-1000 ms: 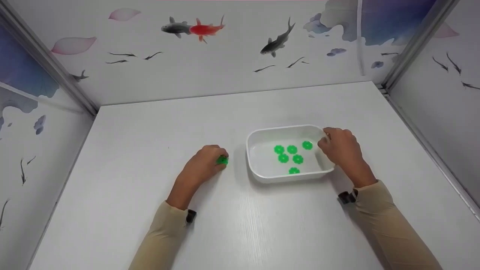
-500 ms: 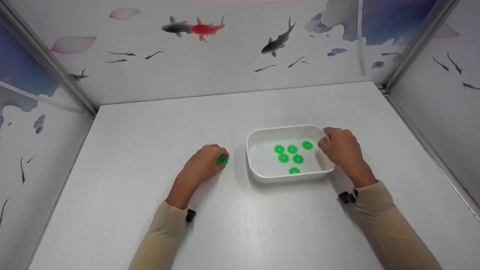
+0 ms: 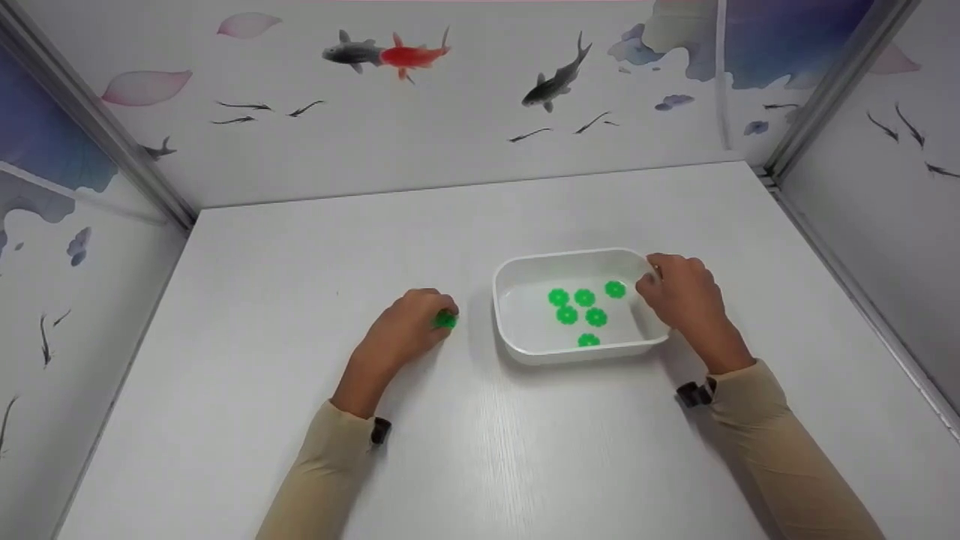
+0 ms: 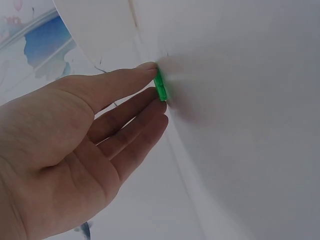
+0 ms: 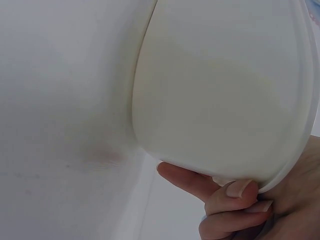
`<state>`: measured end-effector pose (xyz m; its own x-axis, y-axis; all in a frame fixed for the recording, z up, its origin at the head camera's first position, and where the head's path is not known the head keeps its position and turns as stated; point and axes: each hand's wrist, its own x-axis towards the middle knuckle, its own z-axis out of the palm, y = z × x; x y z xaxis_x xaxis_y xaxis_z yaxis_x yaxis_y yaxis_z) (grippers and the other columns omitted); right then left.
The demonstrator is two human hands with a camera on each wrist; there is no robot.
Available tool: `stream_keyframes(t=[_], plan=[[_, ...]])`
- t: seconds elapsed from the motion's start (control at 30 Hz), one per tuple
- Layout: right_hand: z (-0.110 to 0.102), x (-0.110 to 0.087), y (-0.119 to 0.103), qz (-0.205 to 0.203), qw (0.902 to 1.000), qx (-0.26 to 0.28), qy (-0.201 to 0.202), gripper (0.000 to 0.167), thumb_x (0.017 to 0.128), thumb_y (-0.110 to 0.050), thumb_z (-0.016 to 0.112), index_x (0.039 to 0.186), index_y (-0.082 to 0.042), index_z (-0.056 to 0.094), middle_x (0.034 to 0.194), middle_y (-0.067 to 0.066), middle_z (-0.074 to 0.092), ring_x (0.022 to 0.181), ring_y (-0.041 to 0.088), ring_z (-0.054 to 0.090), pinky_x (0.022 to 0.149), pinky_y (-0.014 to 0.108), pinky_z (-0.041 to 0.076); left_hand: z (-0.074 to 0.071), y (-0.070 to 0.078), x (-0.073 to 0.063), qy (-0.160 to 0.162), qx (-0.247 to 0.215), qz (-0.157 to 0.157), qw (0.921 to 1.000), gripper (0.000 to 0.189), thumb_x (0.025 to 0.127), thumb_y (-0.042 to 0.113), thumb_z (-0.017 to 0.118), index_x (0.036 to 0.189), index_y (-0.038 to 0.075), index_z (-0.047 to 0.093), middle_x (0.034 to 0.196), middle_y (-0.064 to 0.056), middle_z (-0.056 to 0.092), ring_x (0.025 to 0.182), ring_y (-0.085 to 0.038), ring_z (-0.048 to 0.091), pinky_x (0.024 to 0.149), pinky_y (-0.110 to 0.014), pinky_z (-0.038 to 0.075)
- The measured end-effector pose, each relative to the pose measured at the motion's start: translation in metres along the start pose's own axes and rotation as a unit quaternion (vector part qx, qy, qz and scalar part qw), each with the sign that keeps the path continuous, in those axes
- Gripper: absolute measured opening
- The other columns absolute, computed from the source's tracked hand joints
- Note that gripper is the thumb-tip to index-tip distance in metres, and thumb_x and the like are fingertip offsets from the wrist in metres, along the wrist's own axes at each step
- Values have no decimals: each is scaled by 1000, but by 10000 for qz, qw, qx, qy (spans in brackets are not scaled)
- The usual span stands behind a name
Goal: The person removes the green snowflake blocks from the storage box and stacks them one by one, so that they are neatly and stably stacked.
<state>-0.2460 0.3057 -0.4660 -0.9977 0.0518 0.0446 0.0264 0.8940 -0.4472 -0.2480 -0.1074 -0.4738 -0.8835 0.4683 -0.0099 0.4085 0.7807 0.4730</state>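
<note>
Back wall [image 3: 450, 142] was white, w/ a red fish [image 3: 415, 56] & grey fish [image 3: 551, 84] printed on it; in front, a white counter [image 3: 480, 450] lay btwn two side walls. Far L, a tan sleeve [image 3: 319, 461] w/ a blk strap [image 3: 381, 430] at the cuff led up to the L hand [image 3: 405, 328]. That hand had a grn pc [image 3: 445, 320] pinched btwn thumb & fingertips, approx. mid-counter, just L of the tub [image 3: 555, 358]. Per L wrist view, pc was seen edge-on, spare fingers loosely bent; couldn't tell if pc touched the counter. Tub itself (white, rectangular, rounded corners) stood upright on the counter, R of ctr. Six grn flower-shaped pcs [image 3: 567, 315] lay spread on its floor: four grouped mid-tub, one at the near wall & partly hidden by it, one farther R. At tub's R end the R hand [image 3: 684, 296] gripped the rim, fingers curled; R wrist view had them bent against the outer side. Far R came a second tan sleeve [image 3: 787, 450], w/ its own strap [image 3: 694, 394].
</note>
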Motion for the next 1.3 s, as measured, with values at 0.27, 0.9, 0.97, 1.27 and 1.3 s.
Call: stream_keyframes(t=[0.27,0.9,0.97,1.27,1.3], plan=[[0,1,0,-24,10000,31,27,44,102,-14,58,141,6,66,129,31,73,89,34,64,71,45,55,-1,0,-1,-19,-76,50,10000,27,96,4,82,122,6,80,121,-12,78,120,-28,73,107,-44,60],[0,3,1,10,10000,64,-2,43,101,-14,57,139,4,68,124,28,74,87,32,64,67,38,53,-17,11,4,1012,326,95,9943,35,107,26,71,140,17,71,141,-8,72,137,-27,65,111,-45,58],[0,3,1,-4,10000,81,1,41,102,-14,56,136,4,69,119,27,75,85,32,63,66,38,51,-18,15,6,1167,386,200,9922,33,107,26,71,139,17,72,140,-7,72,136,-27,65,109,-43,59],[0,2,4,-156,9998,120,22,39,103,-12,54,134,6,70,113,26,77,88,33,62,71,43,52,-16,31,15,1335,495,600,9880,28,107,21,68,135,16,74,136,-5,74,132,-25,67,102,-41,62],[0,2,4,-154,9998,125,6,40,103,-12,53,136,6,69,115,27,76,90,34,63,73,45,53,-16,33,15,1346,499,629,9876,28,107,21,68,134,15,74,135,-6,74,131,-25,68,102,-40,62]])
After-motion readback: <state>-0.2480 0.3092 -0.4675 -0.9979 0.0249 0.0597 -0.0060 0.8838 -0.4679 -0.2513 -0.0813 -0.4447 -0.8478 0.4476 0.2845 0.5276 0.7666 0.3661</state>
